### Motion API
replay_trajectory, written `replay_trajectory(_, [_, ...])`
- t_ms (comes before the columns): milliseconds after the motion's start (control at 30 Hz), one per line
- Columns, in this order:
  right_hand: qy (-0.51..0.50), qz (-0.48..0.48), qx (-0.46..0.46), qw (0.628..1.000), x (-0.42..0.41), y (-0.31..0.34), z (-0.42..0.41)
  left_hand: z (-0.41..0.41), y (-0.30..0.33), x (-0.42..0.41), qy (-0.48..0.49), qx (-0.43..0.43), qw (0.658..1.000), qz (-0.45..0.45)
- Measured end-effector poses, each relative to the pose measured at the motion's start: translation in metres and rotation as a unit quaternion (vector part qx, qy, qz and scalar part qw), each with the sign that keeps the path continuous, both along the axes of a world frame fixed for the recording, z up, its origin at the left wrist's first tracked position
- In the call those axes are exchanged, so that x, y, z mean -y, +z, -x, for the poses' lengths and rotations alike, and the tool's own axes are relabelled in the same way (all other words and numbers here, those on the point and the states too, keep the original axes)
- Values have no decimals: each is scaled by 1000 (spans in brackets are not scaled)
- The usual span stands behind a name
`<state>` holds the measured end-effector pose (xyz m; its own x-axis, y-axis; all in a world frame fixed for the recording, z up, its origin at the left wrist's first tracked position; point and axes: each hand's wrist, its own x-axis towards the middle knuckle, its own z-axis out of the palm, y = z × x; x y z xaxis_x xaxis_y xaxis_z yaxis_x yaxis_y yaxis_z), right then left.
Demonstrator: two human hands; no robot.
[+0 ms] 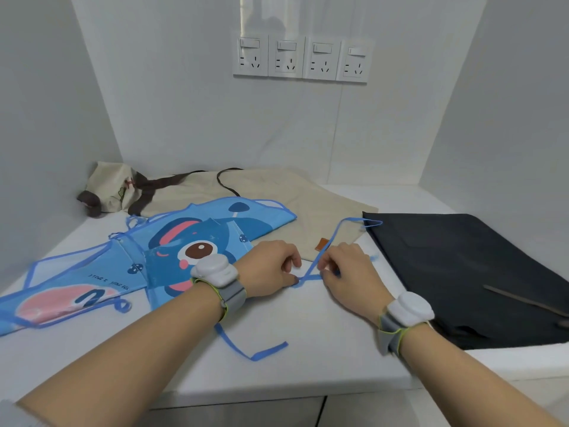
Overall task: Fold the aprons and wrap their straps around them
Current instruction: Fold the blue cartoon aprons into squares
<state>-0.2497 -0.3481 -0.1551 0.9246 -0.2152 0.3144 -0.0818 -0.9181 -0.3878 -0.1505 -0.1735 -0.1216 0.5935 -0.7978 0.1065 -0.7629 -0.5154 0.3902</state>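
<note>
A blue cartoon-print apron (123, 263) lies spread on the white table (308, 349), stretching from the left edge to the middle. Its blue strap (338, 232) loops out over the beige apron (292, 192) toward the dark apron (462, 266). My left hand (271, 269) pinches this strap at the table's middle. My right hand (348, 266) pinches the same strap just to the right, fingers curled. Another loose end of blue strap (252, 349) lies below my left wrist.
A folded beige bundle (114, 186) wrapped with brown straps sits in the back left corner. Grey walls close in on the left, back and right, and several sockets (301, 58) are on the back wall. The table's front edge (277, 392) runs below my forearms.
</note>
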Motion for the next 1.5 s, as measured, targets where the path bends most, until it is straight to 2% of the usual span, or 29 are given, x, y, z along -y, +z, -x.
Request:
replay_trajectory(100, [11,40,17,999,-1,-2,0,2,2,-3,-4,30,999,-27])
replay_trajectory(200, [3,37,15,999,-2,-3,-1,8,1,3,-8,45,998,-42])
replay_trajectory(267, [1,20,10,1000,-2,-2,-1,13,-1,8,2,26,1000,-15])
replay_trajectory(333, [-6,-4,2,1000,-4,1,0,17,-3,11,23,-9,998,52])
replay_trajectory(400, [-18,-60,-5,998,-6,6,0,22,-4,13,28,-35,993,113])
replay_trajectory(533, [-48,-284,29,957,-3,15,-2,31,-15,16,23,-76,983,165])
replay_trajectory(633, [-51,-333,18,941,-10,20,-4,28,-17,17,52,-126,971,198])
replay_trajectory(767, [-41,-320,14,947,-30,18,-10,23,-15,13,76,-185,956,216])
replay_trajectory(933, [-28,-275,35,961,-33,11,-6,21,-14,11,84,-212,948,222])
replay_trajectory(1100, [-1,-276,29,961,-32,10,-3,19,-9,11,95,-278,921,254])
replay_trajectory(1200, [-4,-251,33,967,-30,8,-4,16,-4,11,99,-219,943,230])
replay_trajectory(1333, [-10,-218,41,975,-30,7,-4,18,1,7,67,-19,983,172])
replay_trajectory(1400, [-4,-222,40,974,-31,8,-3,16,4,2,38,48,991,118])
replay_trajectory(1500, [10,-240,36,970,-29,8,-4,13,4,-4,29,105,992,60])
